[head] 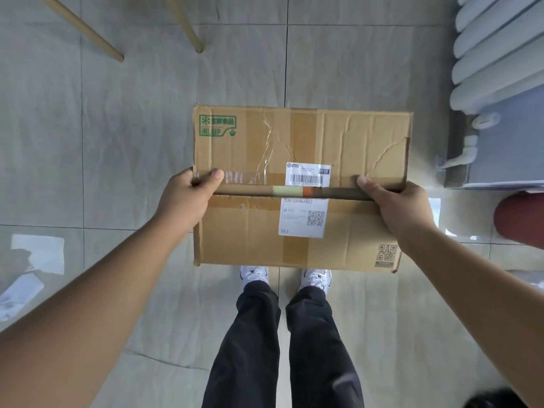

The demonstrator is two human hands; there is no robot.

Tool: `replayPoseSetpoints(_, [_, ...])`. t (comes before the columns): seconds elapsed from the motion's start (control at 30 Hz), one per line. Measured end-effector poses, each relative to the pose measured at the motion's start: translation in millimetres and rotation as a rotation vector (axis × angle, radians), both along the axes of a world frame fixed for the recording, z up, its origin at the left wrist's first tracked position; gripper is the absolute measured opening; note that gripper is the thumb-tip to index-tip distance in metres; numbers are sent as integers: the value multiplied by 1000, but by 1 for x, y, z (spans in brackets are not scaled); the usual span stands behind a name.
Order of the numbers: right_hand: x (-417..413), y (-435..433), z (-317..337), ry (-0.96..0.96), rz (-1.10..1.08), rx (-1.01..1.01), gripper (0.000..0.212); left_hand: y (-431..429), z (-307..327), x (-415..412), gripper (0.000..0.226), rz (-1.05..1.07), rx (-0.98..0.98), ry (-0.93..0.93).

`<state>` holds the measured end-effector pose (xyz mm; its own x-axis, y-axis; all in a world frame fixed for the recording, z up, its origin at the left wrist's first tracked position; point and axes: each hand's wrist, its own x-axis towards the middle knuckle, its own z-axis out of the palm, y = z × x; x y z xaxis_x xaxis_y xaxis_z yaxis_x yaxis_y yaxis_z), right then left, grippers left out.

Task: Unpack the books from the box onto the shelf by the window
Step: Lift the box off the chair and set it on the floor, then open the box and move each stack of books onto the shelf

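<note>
The left hand [188, 198] and right hand [400, 210] each clasp a short side of the cardboard box [309, 136]. Each grip is curled round the edge, thumb lying on the far top flap and fingers tucked out of sight beneath. The box sits at the centre of the frame, its flaps nearly closed. A narrow slit [250, 193] between them shows a pale, orange and brown strip that cannot be identified. A shipping label [303, 216] straddles the slit. The box's near edge covers the toes of the white shoes [254, 273]. Bare tiled floor [147, 113] lies open to the left and beyond. Two wooden legs [88, 30] slant in at upper left, and a white scrap [38, 254] lies at the left edge. A radiator [494, 54] stands at upper right, and a red rounded object [521, 222] sits near the right hand.
</note>
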<state>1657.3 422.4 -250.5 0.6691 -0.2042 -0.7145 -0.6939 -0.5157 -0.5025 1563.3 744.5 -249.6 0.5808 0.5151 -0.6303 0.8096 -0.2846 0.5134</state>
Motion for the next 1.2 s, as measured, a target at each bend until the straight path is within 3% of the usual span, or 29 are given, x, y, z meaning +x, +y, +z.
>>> replayPoseSetpoints(0.2, [-2, -8, 11, 24, 13, 50, 45, -4, 15, 1, 27, 29, -57, 52])
replayPoseSetpoints(0.37, [-13, -15, 32, -3, 55, 18, 82, -18, 39, -12, 25, 60, -46, 44])
replayPoseSetpoints(0.43, [-21, -17, 45, -18, 65, 9, 82, -20, 46, -23, 23, 95, -63, 10])
replayPoseSetpoints(0.57, [-43, -24, 66, -25, 91, 34, 81, -22, 61, -50, 51, 109, -126, -54])
replayPoseSetpoints(0.8, [-80, -39, 84, 11, 62, 154, 58, -23, 79, -87, 26, -32, -318, -17])
replayPoseSetpoints(0.87, [-88, -47, 83, 52, 62, 202, 56, -19, 86, -91, 48, -152, -390, 33])
replayPoseSetpoints(1.07, [-96, -51, 81, 216, 200, 296, 78, -14, 85, -101, 111, -426, -467, 318])
replayPoseSetpoints(1.13, [-101, -38, 80, 274, 286, 271, 77, -22, 81, -103, 98, -480, -431, 384])
replayPoseSetpoints(1.2, [-104, -25, 75, 292, 360, 249, 74, -34, 81, -103, 72, -550, -376, 407])
